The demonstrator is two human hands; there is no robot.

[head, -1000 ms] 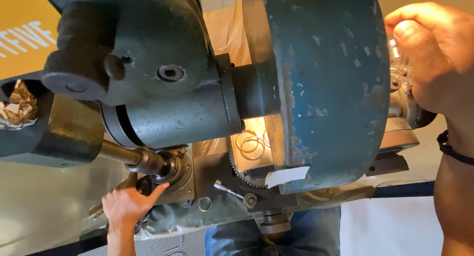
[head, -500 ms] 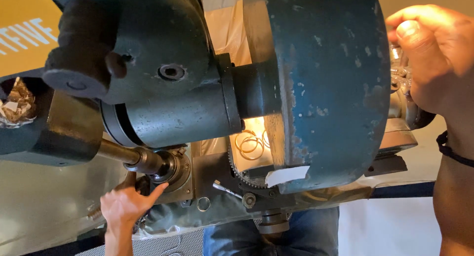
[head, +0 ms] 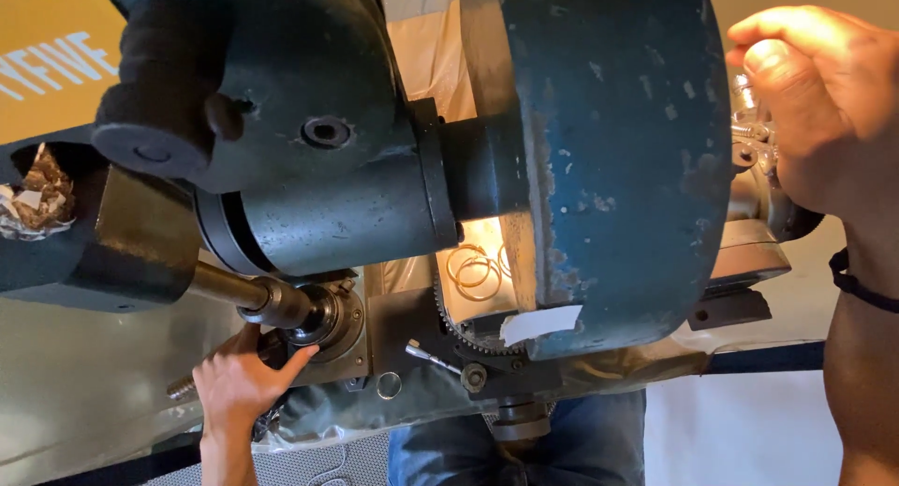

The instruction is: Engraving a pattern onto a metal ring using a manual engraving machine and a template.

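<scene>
Both hands are engaged: the left hand [head: 245, 378] is closed around the chuck [head: 314, 317] below the blue wheel guard [head: 613, 158], the right hand [head: 824, 102] curled on metal fittings [head: 754, 139] right of it. Fingers could be pinched if the spindle turned.

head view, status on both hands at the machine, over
Left hand gripping by the dark chuck on the steel spindle. Right hand on shiny metal fittings behind the blue wheel guard. Guard blocks view between them.

The left hand [head: 242, 378] has slid up against the round metal fitting [head: 318, 317], thumb now touching it.
</scene>
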